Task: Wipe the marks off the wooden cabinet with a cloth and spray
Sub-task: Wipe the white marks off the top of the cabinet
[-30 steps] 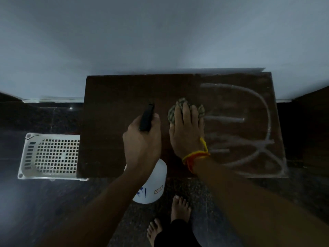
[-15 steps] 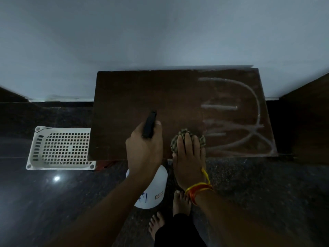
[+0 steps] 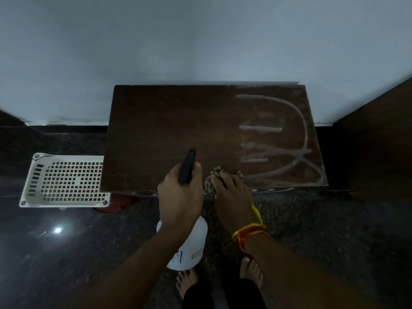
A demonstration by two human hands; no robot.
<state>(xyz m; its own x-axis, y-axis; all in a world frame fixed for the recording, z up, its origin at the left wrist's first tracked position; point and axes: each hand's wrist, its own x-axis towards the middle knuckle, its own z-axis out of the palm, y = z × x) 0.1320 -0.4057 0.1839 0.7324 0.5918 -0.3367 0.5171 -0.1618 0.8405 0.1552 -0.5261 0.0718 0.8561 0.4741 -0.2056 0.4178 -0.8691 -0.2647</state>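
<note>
a: your left hand (image 3: 178, 197) is wrapped around the spray bottle (image 3: 186, 244), thumb beside its black nozzle (image 3: 188, 166). your right hand (image 3: 231, 195) lies flat, fingers together, pressing the patterned cloth (image 3: 214, 173) on the front edge of the wooden cabinet (image 3: 169, 130).

b: where are the marks?

a: the whitish chalk marks (image 3: 278, 139) cover the right half of the top, just right of the cloth; the left half looks clean.

b: how should you wipe?

a: probably mist the marks first, then press evenly and sweep in overlapping strokes toward the right edge, turning the cloth when it loads up.
</note>
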